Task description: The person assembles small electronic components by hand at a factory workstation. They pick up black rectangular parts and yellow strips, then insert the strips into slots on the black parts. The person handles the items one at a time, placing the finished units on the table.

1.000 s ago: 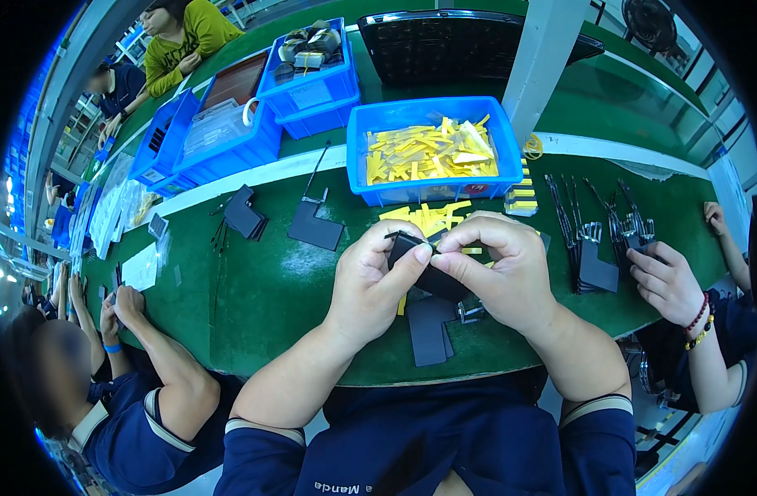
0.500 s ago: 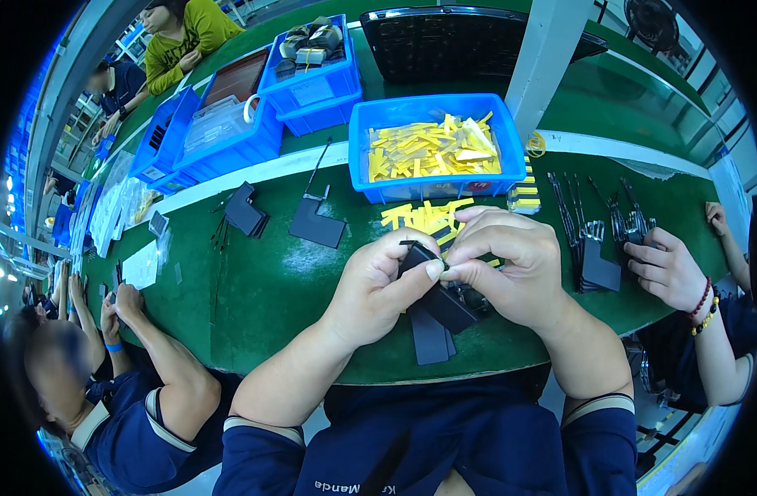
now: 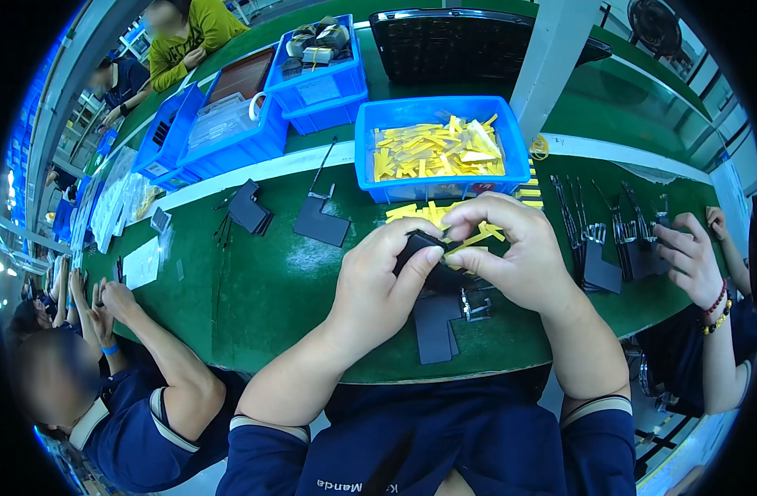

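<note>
Two hands met above the green table (image 3: 263,331), with a small black piece (image 3: 413,243) between them. Our left hand (image 3: 377,279) gripped it: the thumb pressed flat along its near face, the forefinger curled around behind its upper edge, and the fingers were narrow, closed on the piece. The piece sat tilted, its top end showing between our left thumb and forefinger and its lower part running down into shadow beneath our hands. Our right hand (image 3: 519,252) came in from the other side, thumb and forefinger curved toward each other with a slim gap at their tips, right at the piece's right-hand edge; we could not tell whether those fingers pinched it or only touched it. Just below our hands, near the table's front edge, we had a few dark flat plates (image 3: 435,331) overlapping, with a metal bracket (image 3: 478,307) beside them. Beyond our fingers lay loose yellow strips (image 3: 416,212), some partly behind our right hand, and past those stood a blue bin (image 3: 436,193) filled with more strips. Farther left we had a single L-shaped plate (image 3: 321,226) lying flat.
</note>
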`<state>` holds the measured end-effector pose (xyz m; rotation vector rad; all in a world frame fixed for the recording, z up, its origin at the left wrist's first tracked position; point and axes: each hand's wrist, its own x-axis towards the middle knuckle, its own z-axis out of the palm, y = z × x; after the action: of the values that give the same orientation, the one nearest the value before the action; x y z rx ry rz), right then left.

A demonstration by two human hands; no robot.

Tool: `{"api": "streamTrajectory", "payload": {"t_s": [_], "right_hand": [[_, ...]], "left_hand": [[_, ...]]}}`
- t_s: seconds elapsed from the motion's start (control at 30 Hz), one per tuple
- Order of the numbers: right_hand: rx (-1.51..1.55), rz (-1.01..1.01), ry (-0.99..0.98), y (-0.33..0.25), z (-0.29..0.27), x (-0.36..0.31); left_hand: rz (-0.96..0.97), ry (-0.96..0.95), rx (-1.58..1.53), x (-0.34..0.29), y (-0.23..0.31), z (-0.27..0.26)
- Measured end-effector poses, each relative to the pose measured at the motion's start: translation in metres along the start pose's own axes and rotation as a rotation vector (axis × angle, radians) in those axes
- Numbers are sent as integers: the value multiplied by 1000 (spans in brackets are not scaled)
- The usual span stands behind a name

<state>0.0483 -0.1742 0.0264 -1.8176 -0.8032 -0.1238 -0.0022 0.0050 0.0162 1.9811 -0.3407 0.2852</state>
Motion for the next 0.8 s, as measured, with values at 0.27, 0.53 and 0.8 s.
{"api": "streamTrajectory", "payload": {"t_s": [0.27,0.53,0.8], "right_hand": [[111,55,131,0,19,-7],[330,233,137,0,19,-10],[237,171,103,1,16,-8]], "left_hand": [[276,79,415,-5,1,15],[273,74,419,-7,4,13],[158,69,322,-7,4,8]]}}
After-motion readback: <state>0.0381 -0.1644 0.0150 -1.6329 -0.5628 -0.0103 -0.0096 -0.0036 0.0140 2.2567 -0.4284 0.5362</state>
